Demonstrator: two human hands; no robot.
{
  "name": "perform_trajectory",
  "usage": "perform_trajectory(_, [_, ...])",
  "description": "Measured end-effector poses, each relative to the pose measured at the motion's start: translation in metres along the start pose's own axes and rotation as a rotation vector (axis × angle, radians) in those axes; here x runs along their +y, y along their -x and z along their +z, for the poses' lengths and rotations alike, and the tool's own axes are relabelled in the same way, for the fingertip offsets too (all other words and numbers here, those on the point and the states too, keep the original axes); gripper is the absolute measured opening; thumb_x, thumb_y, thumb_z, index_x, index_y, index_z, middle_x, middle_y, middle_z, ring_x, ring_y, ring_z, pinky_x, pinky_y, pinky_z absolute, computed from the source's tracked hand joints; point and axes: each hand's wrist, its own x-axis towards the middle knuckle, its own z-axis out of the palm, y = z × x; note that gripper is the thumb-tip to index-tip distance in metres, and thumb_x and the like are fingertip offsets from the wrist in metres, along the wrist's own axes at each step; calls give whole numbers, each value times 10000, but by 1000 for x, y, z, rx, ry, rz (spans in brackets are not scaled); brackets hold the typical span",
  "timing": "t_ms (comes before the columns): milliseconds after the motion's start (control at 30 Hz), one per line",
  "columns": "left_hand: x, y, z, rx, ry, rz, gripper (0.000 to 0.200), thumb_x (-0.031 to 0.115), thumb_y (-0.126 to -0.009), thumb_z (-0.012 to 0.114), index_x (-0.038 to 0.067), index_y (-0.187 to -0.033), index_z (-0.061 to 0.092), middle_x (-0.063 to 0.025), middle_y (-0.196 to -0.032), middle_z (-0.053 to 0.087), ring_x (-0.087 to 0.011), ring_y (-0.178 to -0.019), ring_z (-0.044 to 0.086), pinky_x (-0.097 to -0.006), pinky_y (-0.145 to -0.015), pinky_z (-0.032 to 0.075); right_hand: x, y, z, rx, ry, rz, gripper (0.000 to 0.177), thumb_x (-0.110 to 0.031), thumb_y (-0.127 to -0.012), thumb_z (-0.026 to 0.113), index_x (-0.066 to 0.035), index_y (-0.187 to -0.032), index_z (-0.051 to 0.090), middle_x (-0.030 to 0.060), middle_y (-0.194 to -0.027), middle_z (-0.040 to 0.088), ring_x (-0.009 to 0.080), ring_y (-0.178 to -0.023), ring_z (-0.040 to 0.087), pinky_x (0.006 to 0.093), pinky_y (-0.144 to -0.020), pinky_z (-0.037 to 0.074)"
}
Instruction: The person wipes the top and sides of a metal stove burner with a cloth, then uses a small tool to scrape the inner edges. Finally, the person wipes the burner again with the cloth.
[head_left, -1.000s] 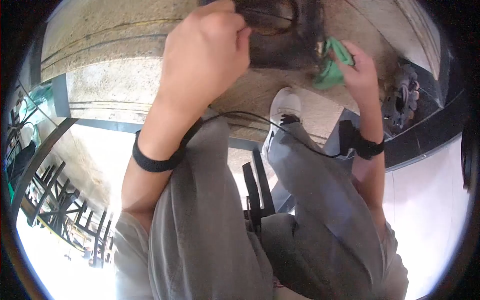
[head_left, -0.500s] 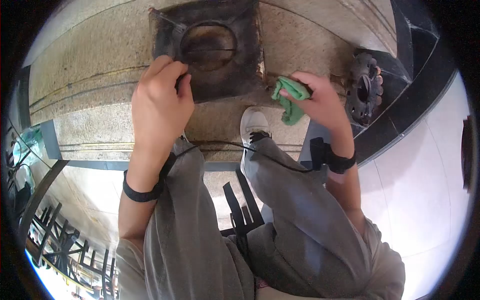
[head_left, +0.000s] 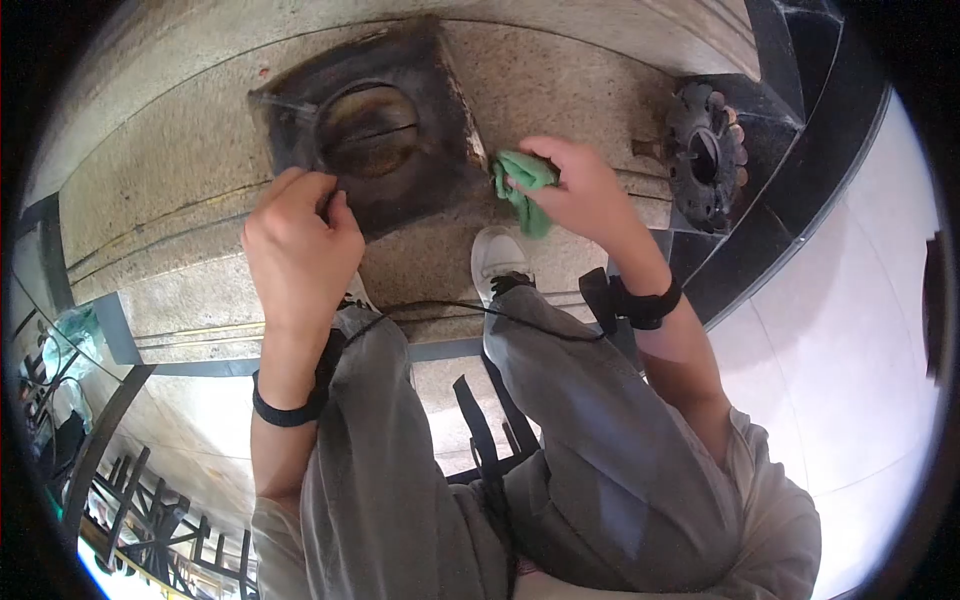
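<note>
A dark, worn square base (head_left: 300, 130) with a round recess lies at an angle on the stone step. My left hand (head_left: 305, 240) is at its near left edge, fingers curled and pinched on that edge; the fingertips are partly hidden. At the base's right edge, my right hand (head_left: 580, 190) is closed round a folded green cloth (head_left: 528, 172). Part of the cloth hangs below the fingers, close to or touching the side of the base.
A dark carved piece (head_left: 706, 160) with a scalloped rim and a central hole stands on the right. The stone step (head_left: 560, 70) has a ledge nearer me, where my shoes (head_left: 500, 255) rest. Clear plastic (head_left: 75, 345) and dark metal frames (head_left: 150, 510) are at the left.
The square base has turned counterclockwise in view, its far right corner swinging up and left. Both hands moved along with it. The view has shifted somewhat.
</note>
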Motion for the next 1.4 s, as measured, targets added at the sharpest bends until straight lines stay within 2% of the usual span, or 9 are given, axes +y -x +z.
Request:
perform_trajectory(400, [22,19,19,-37,261,-336,177,66,-813,782,-62,-919,722,-149,-753,735,-175,-671,723,-292,-618,556,1,-43,6,362,-95,91,294,-210,-913,764,32,-1053,677,97,-783,673,103,-717,597,289,-647,496])
perform_trajectory(600, [36,23,26,-42,236,-214,239,84,-854,805,-85,-996,715,-153,-780,732,-161,-690,720,-276,-619,560,18,-66,12,538,-128,149,324,-247,-894,781,23,-1055,702,118,-816,700,143,-717,627,305,-658,505])
perform_trajectory(667, [44,24,24,-149,377,-218,308,82,-848,812,-102,-1066,695,-174,-858,738,-166,-721,726,-273,-631,563,26,-65,12,553,-215,219,373,-282,-873,791,25,-1070,712,170,-841,717,213,-725,685,341,-687,531])
perform_trajectory(900, [32,33,21,-587,974,-153,698,-76,-861,737,-53,-1490,435,-215,-1450,542,-287,-1171,669,-354,-920,589,25,-23,-20,479,-350,148,343,-266,-883,786,32,-1036,711,76,-801,699,111,-711,617,299,-664,507])
perform_trajectory(1033, [39,30,16,-605,1092,-95,651,-77,-875,718,-31,-1477,474,-166,-1446,573,-285,-1232,644,-359,-944,577,-4,-6,-37,226,-175,186,285,-212,-868,800,27,-986,701,59,-813,691,98,-738,607,285,-689,484])
perform_trajectory(1133, [28,20,3,-617,890,-39,524,-51,-897,708,-16,-1401,572,-130,-1407,618,-244,-1168,675,-340,-908,582,-8,-4,-29,216,-91,11,317,-228,-870,767,53,-995,691,148,-797,703,191,-704,662,325,-667,513])
perform_trajectory(1200, [20,14,-8,-344,649,-150,383,-35,-898,705,-12,-1279,669,-144,-1328,668,-209,-1065,703,-312,-828,582,-16,-10,-25,180,-33,44,311,-213,-848,758,50,-995,681,190,-818,696,285,-724,667,359,-684,521])
perform_trajectory(1333, [3,3,-17,-31,32,-101,341,33,-864,750,-29,-1196,706,-195,-1267,674,-300,-1059,679,-388,-894,541,-23,-13,-11,206,105,70,292,-165,-778,727,34,-979,655,273,-866,662,499,-826,622,473,-731,523])
perform_trajectory(1400, [-3,5,-12,36,-184,4,361,63,-851,766,-34,-1194,707,-213,-1253,671,-341,-1091,659,-421,-937,521,-27,-14,-10,210,90,78,287,-157,-773,718,32,-980,652,274,-870,661,499,-845,628,497,-739,516])
